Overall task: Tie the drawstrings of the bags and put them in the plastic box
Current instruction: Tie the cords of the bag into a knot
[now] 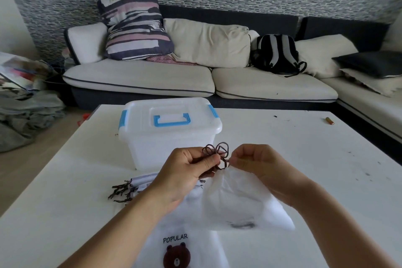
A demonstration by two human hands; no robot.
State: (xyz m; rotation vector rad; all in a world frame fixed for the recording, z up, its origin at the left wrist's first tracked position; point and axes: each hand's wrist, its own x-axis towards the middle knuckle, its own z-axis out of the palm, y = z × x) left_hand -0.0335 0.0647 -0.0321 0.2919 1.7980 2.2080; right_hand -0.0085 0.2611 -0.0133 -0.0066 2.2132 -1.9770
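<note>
A printed bag (177,252) with a bear and the word POPULAR lies nearest on the white counter (304,169), under the person's arms.

Above it, the left hand (185,172) and right hand (256,163) hold up a white drawstring bag (237,200); the fingers of both pinch its brown drawstring (217,152), looped at the gathered mouth. More bags (139,187) lie just left, cords frayed. The plastic box (169,135), lid shut with blue clasps, stands just behind the hands.

A white drawstring bag (235,200) with looped brown cords (217,152) is held before the lidded, blue-latched plastic box (169,132); more bags (174,243) lie beneath.
</note>
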